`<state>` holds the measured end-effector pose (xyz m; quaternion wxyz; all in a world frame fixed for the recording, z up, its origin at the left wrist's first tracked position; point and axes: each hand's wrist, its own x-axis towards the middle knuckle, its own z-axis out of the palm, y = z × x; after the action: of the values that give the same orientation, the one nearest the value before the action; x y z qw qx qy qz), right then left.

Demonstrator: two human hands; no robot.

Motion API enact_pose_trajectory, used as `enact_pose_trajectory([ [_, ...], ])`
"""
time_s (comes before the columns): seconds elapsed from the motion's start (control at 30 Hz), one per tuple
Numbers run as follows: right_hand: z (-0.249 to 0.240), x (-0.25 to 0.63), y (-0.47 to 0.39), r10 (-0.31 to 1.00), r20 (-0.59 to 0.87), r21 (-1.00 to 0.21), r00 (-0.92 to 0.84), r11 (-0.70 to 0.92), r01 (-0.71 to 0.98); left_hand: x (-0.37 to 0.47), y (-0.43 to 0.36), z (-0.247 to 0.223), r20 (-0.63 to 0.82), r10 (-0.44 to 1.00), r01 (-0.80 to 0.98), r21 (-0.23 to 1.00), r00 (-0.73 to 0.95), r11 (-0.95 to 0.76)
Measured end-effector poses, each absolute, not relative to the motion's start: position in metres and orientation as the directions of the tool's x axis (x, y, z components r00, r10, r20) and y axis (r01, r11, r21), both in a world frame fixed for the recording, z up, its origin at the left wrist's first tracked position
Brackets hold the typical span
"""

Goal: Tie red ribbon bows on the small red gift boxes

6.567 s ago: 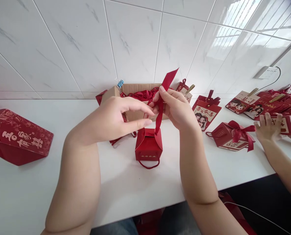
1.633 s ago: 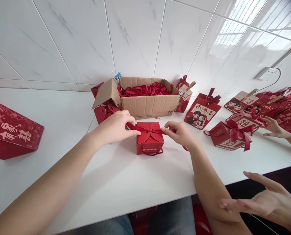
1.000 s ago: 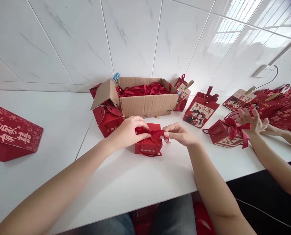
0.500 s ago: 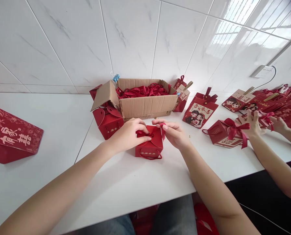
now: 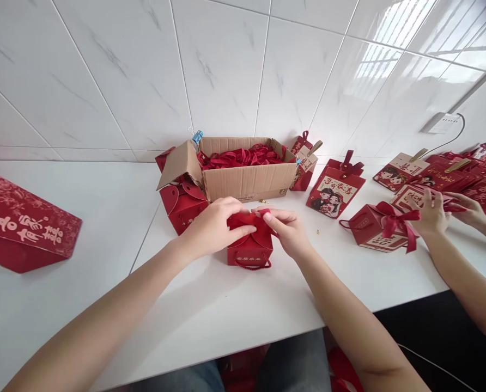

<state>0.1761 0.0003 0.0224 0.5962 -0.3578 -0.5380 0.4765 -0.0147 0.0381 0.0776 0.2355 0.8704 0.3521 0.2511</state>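
Observation:
A small red gift box (image 5: 250, 255) with a twisted cord handle on its front stands on the white table right before me. Over its top, my left hand (image 5: 218, 224) has thumb and fingers closed on a red ribbon (image 5: 238, 219). Across from it, my right hand (image 5: 284, 228) pinches another part of that ribbon near the box's right top edge. The two hands' fingertips nearly meet above the lid. My fingers cover most of the ribbon, so its knot or loop cannot be made out.
Behind the box stands a cardboard carton (image 5: 249, 182) full of red ribbons, with another red box (image 5: 181, 204) at its left. A large red box (image 5: 28, 228) lies far left. Decorated red boxes (image 5: 335, 190) stand right. A co-worker's hands (image 5: 433, 215) handle a box at far right.
My right hand has moved slightly left, bringing its pinched ribbon in over the lid toward my left hand. The view has shifted a little. The co-worker's hands have moved slightly.

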Motion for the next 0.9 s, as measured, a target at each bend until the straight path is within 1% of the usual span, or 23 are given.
enact_pose_trajectory([
  [0.07,0.024,0.174,-0.002,0.948,0.313,-0.941,-0.055,0.302,-0.15,-0.012,0.034,0.088,0.327,0.761,0.491,0.61,0.56,-0.622],
  [0.1,0.025,0.173,-0.003,0.946,0.318,-0.941,-0.064,0.307,-0.139,-0.01,0.033,0.094,0.316,0.776,0.488,0.633,0.546,-0.601],
  [0.2,0.027,0.171,-0.004,0.94,0.331,-0.939,-0.077,0.32,-0.126,-0.003,0.032,0.103,0.193,0.803,0.502,0.692,0.564,-0.518],
  [0.27,0.027,0.171,-0.004,0.937,0.34,-0.936,-0.073,0.331,-0.118,0.002,0.033,0.105,0.173,0.811,0.523,0.686,0.559,-0.507],
  [0.4,0.027,0.174,-0.003,0.931,0.361,-0.931,-0.058,0.356,-0.082,0.006,0.033,0.105,0.241,0.807,0.512,0.668,0.538,-0.54],
  [0.5,0.032,0.183,-0.003,0.937,0.342,-0.938,-0.067,0.345,0.032,0.006,0.033,0.107,0.277,0.804,0.495,0.669,0.527,-0.555],
  [0.57,0.038,0.193,-0.005,0.94,0.314,-0.935,-0.138,0.331,0.128,0.005,0.033,0.108,0.286,0.808,0.502,0.663,0.515,-0.555],
  [0.63,0.045,0.206,-0.007,0.921,0.281,-0.918,-0.27,0.34,0.203,0.004,0.035,0.109,0.29,0.815,0.514,0.658,0.502,-0.551],
  [0.73,0.052,0.221,-0.009,0.864,0.243,-0.896,-0.441,0.374,0.238,0.004,0.036,0.109,0.291,0.817,0.517,0.656,0.498,-0.549],
  [0.77,0.053,0.224,-0.009,0.863,0.242,-0.895,-0.443,0.375,0.241,0.004,0.036,0.109,0.29,0.814,0.515,0.656,0.503,-0.552],
  [0.8,0.052,0.224,-0.009,0.88,0.248,-0.897,-0.404,0.366,0.247,0.004,0.036,0.109,0.289,0.81,0.511,0.655,0.51,-0.556],
  [0.9,0.046,0.215,-0.006,0.943,0.303,-0.909,-0.138,0.33,0.253,0.005,0.036,0.108,0.277,0.799,0.505,0.653,0.533,-0.564],
])
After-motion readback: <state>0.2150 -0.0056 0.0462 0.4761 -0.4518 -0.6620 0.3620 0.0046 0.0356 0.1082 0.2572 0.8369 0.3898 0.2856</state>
